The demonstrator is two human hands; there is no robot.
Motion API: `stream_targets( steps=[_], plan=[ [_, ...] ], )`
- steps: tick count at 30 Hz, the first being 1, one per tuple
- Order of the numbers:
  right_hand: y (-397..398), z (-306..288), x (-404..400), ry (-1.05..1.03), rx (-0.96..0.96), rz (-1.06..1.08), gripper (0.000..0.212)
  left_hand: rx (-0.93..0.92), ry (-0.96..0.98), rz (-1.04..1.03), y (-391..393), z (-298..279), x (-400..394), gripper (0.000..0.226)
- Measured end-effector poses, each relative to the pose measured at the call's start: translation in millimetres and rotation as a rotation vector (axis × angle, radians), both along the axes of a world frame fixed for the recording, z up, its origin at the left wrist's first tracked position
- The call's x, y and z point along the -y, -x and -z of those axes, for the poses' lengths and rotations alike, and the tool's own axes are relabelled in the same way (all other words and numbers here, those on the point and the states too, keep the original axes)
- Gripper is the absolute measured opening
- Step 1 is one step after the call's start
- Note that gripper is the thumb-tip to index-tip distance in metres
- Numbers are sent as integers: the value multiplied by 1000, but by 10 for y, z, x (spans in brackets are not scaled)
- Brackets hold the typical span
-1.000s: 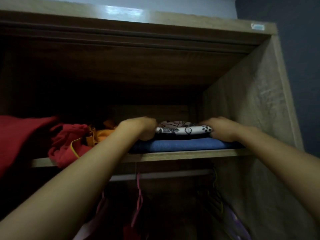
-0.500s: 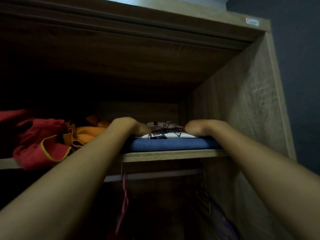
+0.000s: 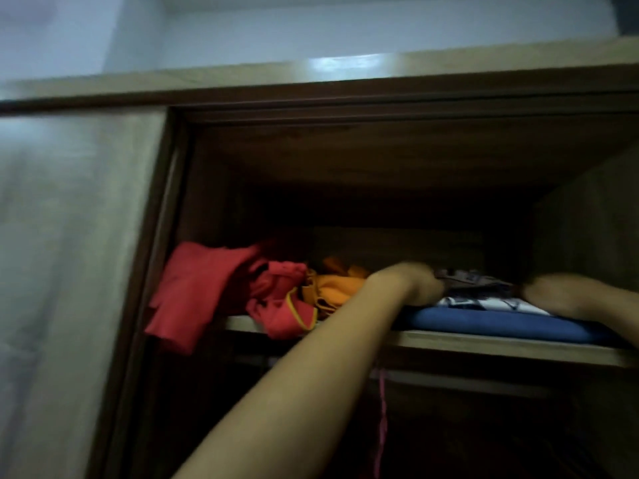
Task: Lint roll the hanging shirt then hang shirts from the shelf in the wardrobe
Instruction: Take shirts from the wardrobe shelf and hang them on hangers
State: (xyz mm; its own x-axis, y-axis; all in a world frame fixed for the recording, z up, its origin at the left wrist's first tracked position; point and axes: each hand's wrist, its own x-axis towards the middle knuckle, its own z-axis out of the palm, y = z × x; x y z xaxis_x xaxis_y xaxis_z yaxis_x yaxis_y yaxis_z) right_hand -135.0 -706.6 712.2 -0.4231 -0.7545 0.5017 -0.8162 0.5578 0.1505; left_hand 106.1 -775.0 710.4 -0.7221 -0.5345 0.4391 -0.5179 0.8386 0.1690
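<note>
Two hands are reaching to the folded white patterned shirt point(image 3: 484, 299), the left hand point(image 3: 411, 283) at one end and the right hand point(image 3: 556, 295) at the other; fingers are hidden and blurred, so I cannot tell whether they are clamping. Probably they are bracketing it for a level lift. It is lying flat on a folded blue cloth point(image 3: 501, 326) on the wooden wardrobe shelf point(image 3: 484, 344), long axis running along that shelf's front edge.

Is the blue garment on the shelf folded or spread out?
Folded. The blue garment lies as a flat slab with a rounded front edge on the shelf, beneath the patterned white shirt.
</note>
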Motion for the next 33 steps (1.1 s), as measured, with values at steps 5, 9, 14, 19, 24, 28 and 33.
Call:
stream_targets(
  steps=[5, 9, 14, 19, 24, 28, 33],
  plan=[
    [-646, 43, -210, 255, 116, -279, 32, -43, 137, 3, -499, -138, 142, 61],
    [-1515, 16, -66, 362, 140, -561, 63, -8, 143, -242, -1120, -246, 303, 90],
    [-2097, -68, 473, 30, 165, -707, 87, 16, 16, -339, -1602, -107, 669, 112],
    [-2133, 7, 864, -162, 315, -683, 82, 100, -98, -364, -1711, -17, 806, 86],
    [-2078, 69, 944, 14, 186, -688, 52, 91, -118, -346, -1636, -13, 891, 53],
    [-2004, 47, 940, 411, 245, -742, 52, 60, -86, -337, -1656, 26, 904, 46],
    [-2122, -39, 630, 1046, 315, -830, 46, -23, 4, -391, -1622, 145, 923, 52]
  ],
)
